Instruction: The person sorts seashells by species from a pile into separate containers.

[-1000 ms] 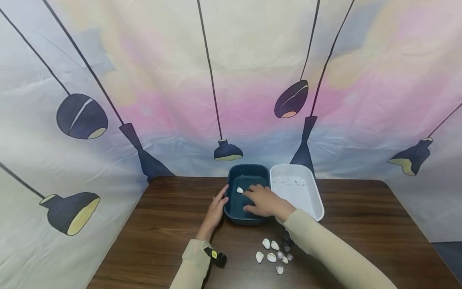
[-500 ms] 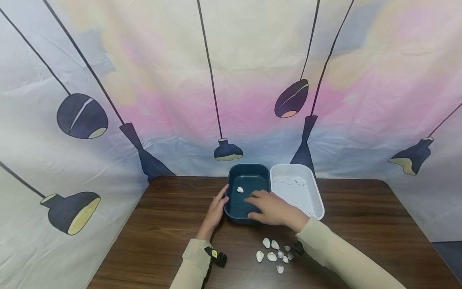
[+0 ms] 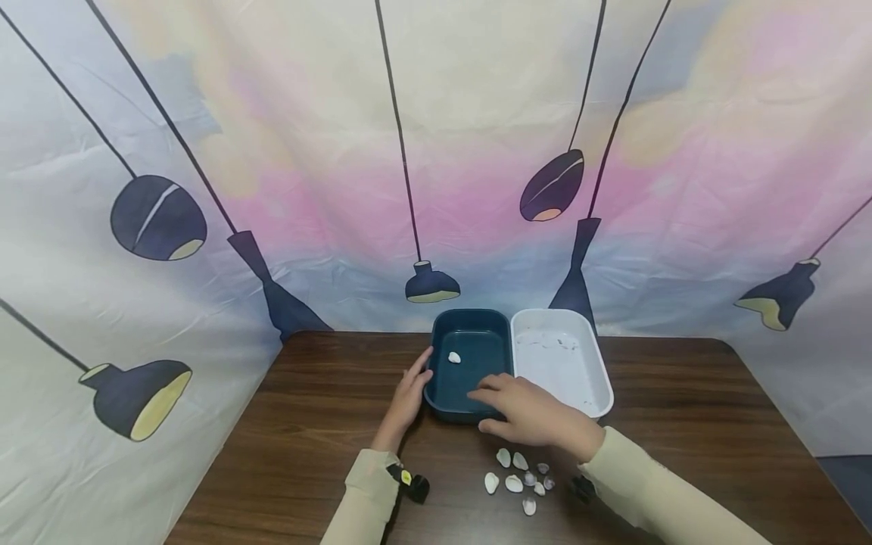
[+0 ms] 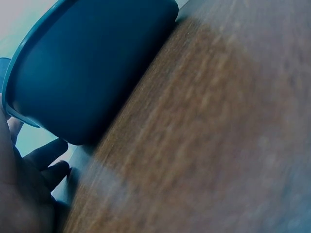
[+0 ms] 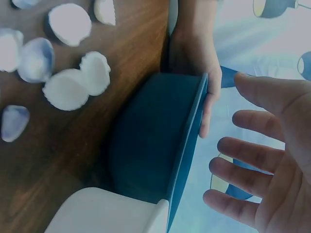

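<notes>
A dark teal tray (image 3: 470, 322) stands at the back of the table, with one white seashell (image 3: 454, 357) lying inside it. Along its left side rests my left hand (image 3: 407, 397), fingers extended against the wall and rim. My right hand (image 3: 527, 410) hovers over the tray's near right corner. In the right wrist view the right hand's fingers (image 5: 248, 155) are spread and hold nothing. Several white and purplish seashells (image 3: 514, 484) lie loose on the table below the right hand; the right wrist view shows them close up, such as a white shell (image 5: 69, 24).
A white tray (image 3: 602, 371) stands right beside the teal one, with small dark marks on its bottom. The brown wooden table (image 3: 327, 424) ends at a curtain (image 3: 341, 189) printed with hanging lamps. Black wrist cameras sit on both forearms.
My right hand has drawn back from the middle of the teal tray, toward me and to the right, over its near edge. My left hand and the seashell in the tray keep their places.
</notes>
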Tool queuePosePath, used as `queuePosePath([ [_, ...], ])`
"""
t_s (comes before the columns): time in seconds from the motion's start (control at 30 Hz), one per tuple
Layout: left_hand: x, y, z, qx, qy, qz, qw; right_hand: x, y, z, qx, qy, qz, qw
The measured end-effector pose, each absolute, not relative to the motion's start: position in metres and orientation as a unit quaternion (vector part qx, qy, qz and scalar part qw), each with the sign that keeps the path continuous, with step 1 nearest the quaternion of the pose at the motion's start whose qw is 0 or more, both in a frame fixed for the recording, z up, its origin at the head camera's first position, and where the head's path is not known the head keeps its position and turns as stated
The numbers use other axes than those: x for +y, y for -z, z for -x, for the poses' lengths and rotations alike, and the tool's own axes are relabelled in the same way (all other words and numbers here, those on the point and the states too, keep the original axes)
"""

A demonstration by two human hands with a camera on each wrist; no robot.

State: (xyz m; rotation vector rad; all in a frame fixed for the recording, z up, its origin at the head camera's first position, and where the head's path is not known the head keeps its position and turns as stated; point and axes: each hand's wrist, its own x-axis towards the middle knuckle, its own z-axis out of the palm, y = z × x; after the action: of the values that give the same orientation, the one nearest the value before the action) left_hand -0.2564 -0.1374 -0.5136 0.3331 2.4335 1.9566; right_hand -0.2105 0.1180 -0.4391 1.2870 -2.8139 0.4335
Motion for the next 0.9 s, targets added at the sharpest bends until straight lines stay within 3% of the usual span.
queuePosePath([
  [0.4, -0.135, 0.516, 0.256, 0.769, -0.630, -0.103, -0.012, 0.124, 0.447, 0.194, -0.891, -0.156, -0.427, -0.003],
  [0.67, -0.137, 0.514, 0.256, 0.768, -0.632, -0.103, -0.006, 0.127, 0.463, 0.187, -0.888, -0.174, -0.423, -0.044],
  [0.9, -0.138, 0.513, 0.256, 0.770, -0.629, -0.109, -0.001, 0.131, 0.476, 0.187, -0.882, -0.156, -0.442, -0.035],
])
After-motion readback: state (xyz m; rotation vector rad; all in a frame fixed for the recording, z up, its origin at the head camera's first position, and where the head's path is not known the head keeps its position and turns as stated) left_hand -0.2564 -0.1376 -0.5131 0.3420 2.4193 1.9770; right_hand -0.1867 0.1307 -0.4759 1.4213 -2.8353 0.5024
